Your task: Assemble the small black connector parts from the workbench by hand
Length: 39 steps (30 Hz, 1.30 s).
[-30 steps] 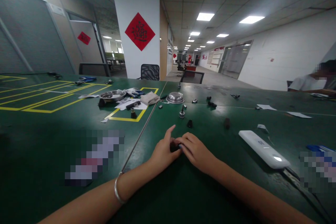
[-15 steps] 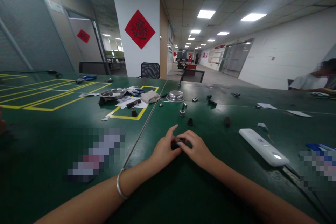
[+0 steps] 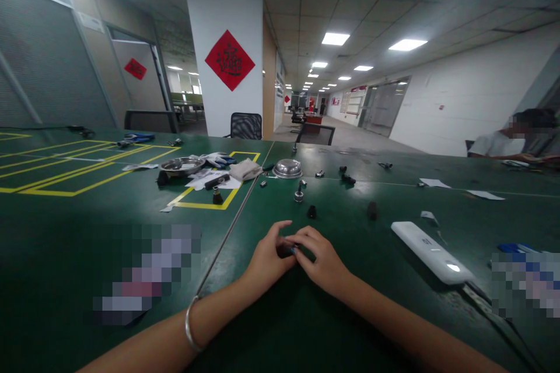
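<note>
small dark part (image 3: pixel 296 246) sits right at the fingertips, mostly hidden, so can't tell its long axis; right hand (image 3: pixel 327 259) seems to pinch it from the right and looks nearer, left hand (image 3: pixel 268 257) curls round the other side, can't tell if it's gripping. black cap (image 3: pixel 311 211) lies just beyond the fingers, metal piece (image 3: pixel 298 194) further out

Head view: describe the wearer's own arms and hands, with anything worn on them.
The left hand and right hand are bare, without gloves. A smooth, thin, silver-coloured bangle circles the left wrist; nothing is worn on the right one. No sleeve shows on either slim forearm, and no markings can be made out.
</note>
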Motion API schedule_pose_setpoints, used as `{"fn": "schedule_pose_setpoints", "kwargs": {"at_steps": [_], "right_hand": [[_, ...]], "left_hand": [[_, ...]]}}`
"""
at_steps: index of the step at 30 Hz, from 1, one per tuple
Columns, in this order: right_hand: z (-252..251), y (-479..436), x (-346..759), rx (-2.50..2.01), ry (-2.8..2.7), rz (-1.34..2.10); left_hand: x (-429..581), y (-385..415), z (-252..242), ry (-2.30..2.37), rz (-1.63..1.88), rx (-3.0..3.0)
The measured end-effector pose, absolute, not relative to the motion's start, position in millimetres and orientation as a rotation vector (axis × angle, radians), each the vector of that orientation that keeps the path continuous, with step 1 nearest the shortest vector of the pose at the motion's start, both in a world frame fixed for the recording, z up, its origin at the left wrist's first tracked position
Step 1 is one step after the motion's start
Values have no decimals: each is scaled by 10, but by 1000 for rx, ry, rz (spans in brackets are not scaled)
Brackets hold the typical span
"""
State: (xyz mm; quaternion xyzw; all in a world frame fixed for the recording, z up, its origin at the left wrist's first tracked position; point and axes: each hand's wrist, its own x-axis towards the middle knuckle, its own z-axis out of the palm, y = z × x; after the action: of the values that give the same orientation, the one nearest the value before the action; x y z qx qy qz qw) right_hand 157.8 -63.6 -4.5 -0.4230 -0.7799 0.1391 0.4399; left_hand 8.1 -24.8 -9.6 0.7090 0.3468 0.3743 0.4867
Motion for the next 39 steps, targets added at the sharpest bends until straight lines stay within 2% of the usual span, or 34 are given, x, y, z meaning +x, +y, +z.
{"fn": "schedule_pose_setpoints", "kwargs": {"at_steps": [17, 26, 39], "right_hand": [[-41, -628, 1606, -1087, -1867, 284], [-23, -632, 1710, -852, -2048, 326], [-33, -562, 1591, -1153, -1978, 198]], "left_hand": [[87, -238, -98, 845, 849, 1871], [110, -223, -79, 759, 778, 1690], [109, -229, -47, 882, 764, 1747]]}}
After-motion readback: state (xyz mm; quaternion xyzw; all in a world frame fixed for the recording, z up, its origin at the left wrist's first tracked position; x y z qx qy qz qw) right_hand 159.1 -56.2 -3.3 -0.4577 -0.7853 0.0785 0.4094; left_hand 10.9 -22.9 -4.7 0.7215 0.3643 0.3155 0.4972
